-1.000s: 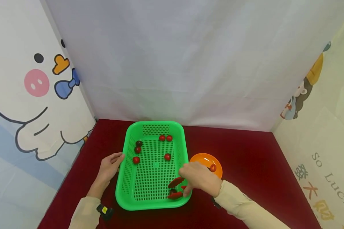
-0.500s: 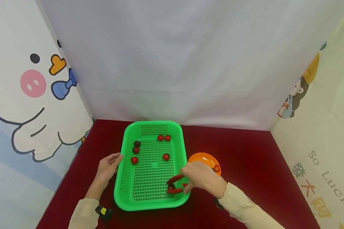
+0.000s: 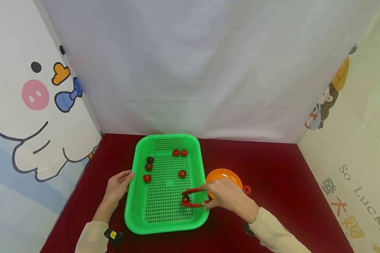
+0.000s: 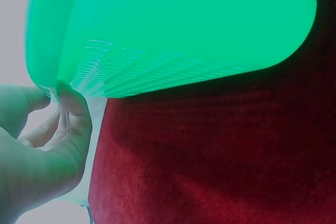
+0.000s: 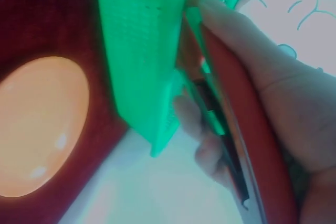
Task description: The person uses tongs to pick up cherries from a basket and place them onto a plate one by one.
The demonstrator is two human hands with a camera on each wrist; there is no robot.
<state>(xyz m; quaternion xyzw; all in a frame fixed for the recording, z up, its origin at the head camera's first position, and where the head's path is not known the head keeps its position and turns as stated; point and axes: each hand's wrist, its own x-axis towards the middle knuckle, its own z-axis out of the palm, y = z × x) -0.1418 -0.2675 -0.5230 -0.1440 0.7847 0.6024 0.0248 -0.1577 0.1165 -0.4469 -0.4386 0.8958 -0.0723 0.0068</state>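
My left hand (image 3: pixel 118 186) pinches the left rim of a green plastic basket (image 3: pixel 131 211); in the left wrist view its thumb and fingers (image 4: pixel 74 109) meet at that rim. Over the basket's near right side, my right hand (image 3: pixel 230 196) grips red tongs (image 3: pixel 193 205), and the right wrist view shows their long red arm (image 5: pixel 247 124) along the palm. The tongs' tips lie on either side of a dark red cherry tomato (image 3: pixel 185 199) in the basket. A red ring (image 3: pixel 247 190) at the tongs' far end sticks out beyond my right hand.
Several more tomatoes lie in the basket: a pair (image 3: pixel 179 153) at the back, one (image 3: pixel 182 174) right of the middle, and a row (image 3: pixel 149 167) at the left. An orange plate (image 3: pixel 222 173) stands right of the basket, partly under my right hand. Dark red cloth (image 3: pixel 266 168) covers the table.
The tongs have moved away from the basket's near right corner toward its middle, and the dark tomato between their tips has shifted the same way. My left hand stays at the rim.
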